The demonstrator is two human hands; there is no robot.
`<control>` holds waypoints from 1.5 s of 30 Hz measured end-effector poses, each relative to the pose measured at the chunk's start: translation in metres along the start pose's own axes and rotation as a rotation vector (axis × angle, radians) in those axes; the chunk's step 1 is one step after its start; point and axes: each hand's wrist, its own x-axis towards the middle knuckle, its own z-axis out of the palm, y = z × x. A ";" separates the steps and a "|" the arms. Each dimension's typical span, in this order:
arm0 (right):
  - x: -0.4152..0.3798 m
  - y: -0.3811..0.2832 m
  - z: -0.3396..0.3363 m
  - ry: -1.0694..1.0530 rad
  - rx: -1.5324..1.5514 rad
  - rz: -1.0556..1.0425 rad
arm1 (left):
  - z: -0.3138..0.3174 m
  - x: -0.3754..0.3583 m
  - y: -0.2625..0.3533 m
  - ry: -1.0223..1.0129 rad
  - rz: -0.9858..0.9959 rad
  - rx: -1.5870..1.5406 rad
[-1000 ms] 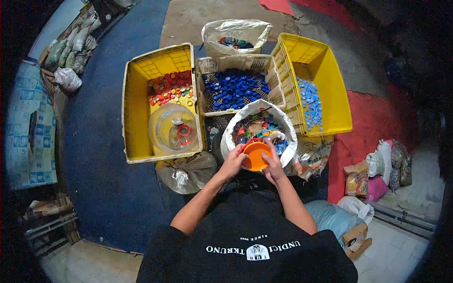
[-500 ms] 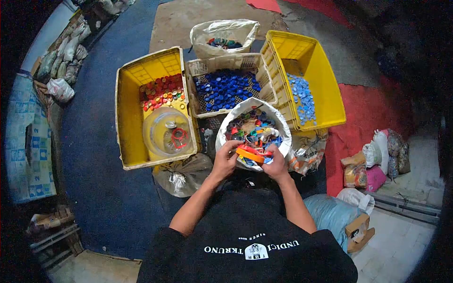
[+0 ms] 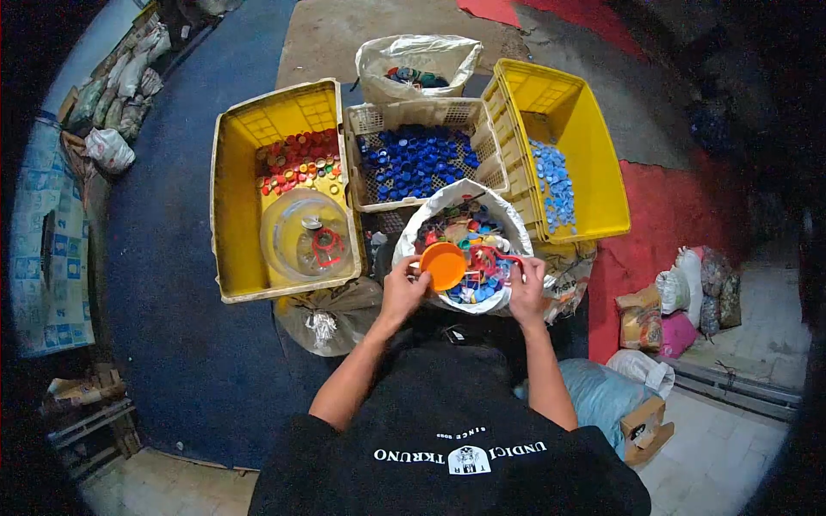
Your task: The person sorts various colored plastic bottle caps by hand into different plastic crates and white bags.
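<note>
In my left hand (image 3: 403, 292) is a round orange lid (image 3: 444, 266), pinched at its left edge with its shallow inside facing up. My right hand (image 3: 527, 292) grips a red plastic piece with a handle-like strip (image 3: 508, 257), to the right of the lid. Both hands are over the front of an open white sack (image 3: 517, 225). Inside it lie mixed plastic caps (image 3: 475, 291) and scraps in many colours. The lid covers part of the sack's contents.
A yellow crate (image 3: 225, 198) at left holds red caps and a clear round container (image 3: 280, 225). Dark blue caps fill a white crate (image 3: 368, 114) ahead. Light blue caps lie in the right yellow crate (image 3: 598, 155). Another white sack (image 3: 374, 64) stands behind; a tied sack (image 3: 344, 301) sits front left.
My hands have moved apart. The orange lid and red piece, together before, are now separated, one in each hand, and the lid has turned to show its round face.
</note>
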 end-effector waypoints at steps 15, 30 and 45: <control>0.002 0.005 0.007 0.074 0.553 0.464 | 0.014 0.006 0.000 -0.228 0.162 0.674; 0.031 -0.075 0.126 -0.602 0.850 0.511 | -0.090 -0.005 -0.016 0.210 -0.159 -0.485; 0.048 0.019 0.067 -0.543 0.020 0.302 | -0.068 -0.001 -0.026 0.184 0.029 -0.238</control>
